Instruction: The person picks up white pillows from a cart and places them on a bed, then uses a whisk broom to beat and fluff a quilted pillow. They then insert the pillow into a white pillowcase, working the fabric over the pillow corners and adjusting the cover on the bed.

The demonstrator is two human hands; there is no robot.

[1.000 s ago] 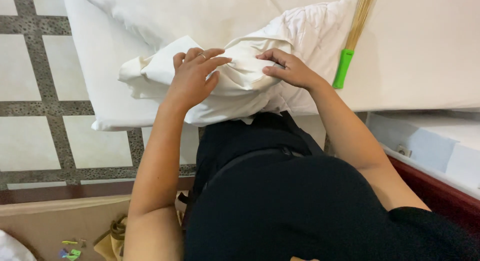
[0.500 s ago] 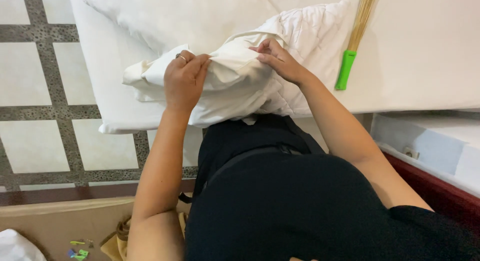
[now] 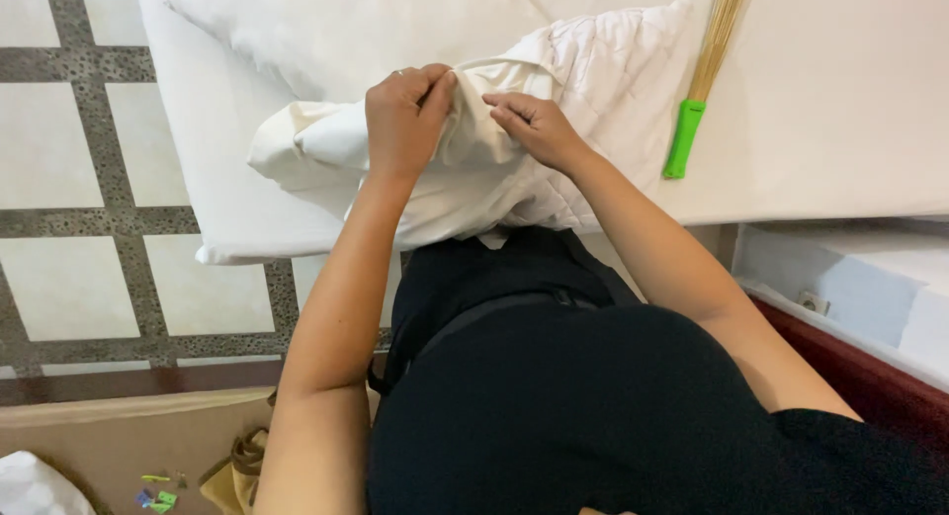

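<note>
Left hand point(image 3: 403, 120) and right hand point(image 3: 531, 128): both pinching pillowcase point(image 3: 326, 149) edge over pillow point(image 3: 613, 70). Best gripped evenly, fabric taut.

Broom point(image 3: 704, 70) bristles cut off by the top edge, beyond the pillow point(image 3: 603, 70). Pillow's near end hidden under the bunched pillowcase point(image 3: 465, 169). Left hand point(image 3: 403, 120) fingertips buried in folds.

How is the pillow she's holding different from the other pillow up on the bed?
The quilted pillow is half inside a cream pillowcase that the left hand and right hand grip; the plain pillow lies untouched. The quilted pillow shows stitched squares; the plain pillow looks smooth. Both are white and rest on the bed.
</note>
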